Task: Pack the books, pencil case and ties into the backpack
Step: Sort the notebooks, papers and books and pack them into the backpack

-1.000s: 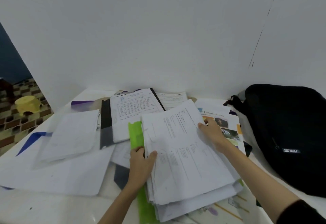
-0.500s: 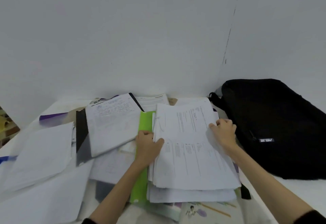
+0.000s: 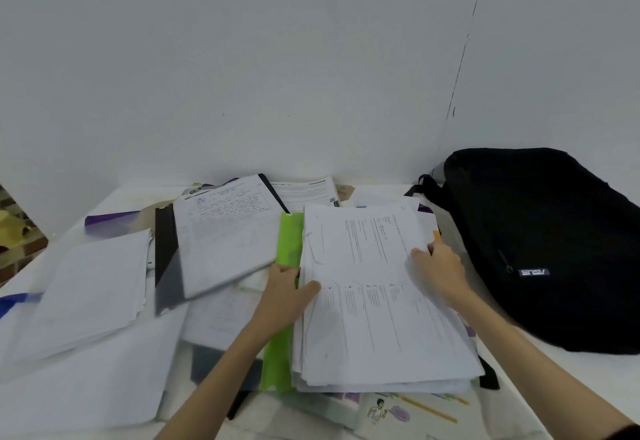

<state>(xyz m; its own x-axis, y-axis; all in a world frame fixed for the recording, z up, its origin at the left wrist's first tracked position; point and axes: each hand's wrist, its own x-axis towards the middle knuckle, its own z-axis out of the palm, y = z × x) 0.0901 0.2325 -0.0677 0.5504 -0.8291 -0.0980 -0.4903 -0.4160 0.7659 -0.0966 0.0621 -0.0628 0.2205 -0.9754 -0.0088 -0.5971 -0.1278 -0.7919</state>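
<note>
A thick stack of printed papers point(image 3: 374, 301) lies on a green folder point(image 3: 289, 242) in the middle of the white table point(image 3: 554, 380). My left hand point(image 3: 284, 296) grips the stack's left edge, thumb on top and fingers underneath. My right hand point(image 3: 440, 270) holds the stack's right edge, fingers curled over the sheets. The black backpack point(image 3: 547, 245) lies on its side at the right, close to my right hand, and looks closed. An illustrated book point(image 3: 391, 412) shows under the stack's near edge. No pencil case or ties are visible.
A black-spined report with handwriting point(image 3: 225, 231) lies left of the green folder. More loose white sheets point(image 3: 86, 294) cover the table's left half, with a purple folder edge point(image 3: 110, 219) behind them. A white wall stands right behind the table.
The view has swung right, so the backpack sits more central. Both hands kept their hold on the paper stack, which has squared up over the green folder and shifted toward the backpack.
</note>
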